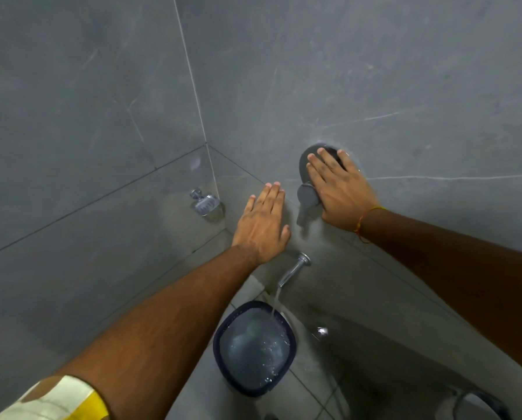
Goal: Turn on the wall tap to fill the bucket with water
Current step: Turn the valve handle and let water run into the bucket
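Already the tap lever (306, 201) is covered by the spread right hand (340, 189) — its long axis pointing down toward the filling bucket (255, 348) — while the left hand (262, 224), spread and empty, is pressed flat just left.

Both arms are stretched out forward, bare forearms. Left hand (262, 222) is flat, palm down, fingers straight and close together, thumb out to the side. Right hand (340, 192) sits a bit higher, fingers spread loosely, nothing gripped. There's a thin red-yellow thread (363, 219) tied round the right wrist.
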A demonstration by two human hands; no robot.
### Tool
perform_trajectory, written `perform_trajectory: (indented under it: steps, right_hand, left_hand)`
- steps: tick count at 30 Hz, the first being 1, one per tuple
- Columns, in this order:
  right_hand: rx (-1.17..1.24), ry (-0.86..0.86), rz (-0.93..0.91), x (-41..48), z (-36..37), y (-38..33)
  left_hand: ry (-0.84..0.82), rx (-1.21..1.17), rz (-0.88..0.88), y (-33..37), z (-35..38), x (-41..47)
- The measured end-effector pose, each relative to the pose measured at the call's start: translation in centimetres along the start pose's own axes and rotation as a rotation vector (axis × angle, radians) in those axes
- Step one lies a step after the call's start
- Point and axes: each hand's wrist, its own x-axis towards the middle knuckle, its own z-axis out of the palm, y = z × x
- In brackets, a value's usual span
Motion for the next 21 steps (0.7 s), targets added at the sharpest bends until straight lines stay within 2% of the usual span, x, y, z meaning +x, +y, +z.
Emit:
perform_trajectory:
  steps: [12, 21]
  right_hand:
    - [0.017, -0.054, -0.004, 0.8, -1.2, 0.1]
    - [-0.067, 0.007, -0.14, 3.0, -1.9, 1.5]
  left_hand:
    - [-0.016, -0.029, -0.045, 0.2, -0.1, -0.1]
    - [-0.011, -0.025, -0.017, -0.1, -0.2, 0.0]
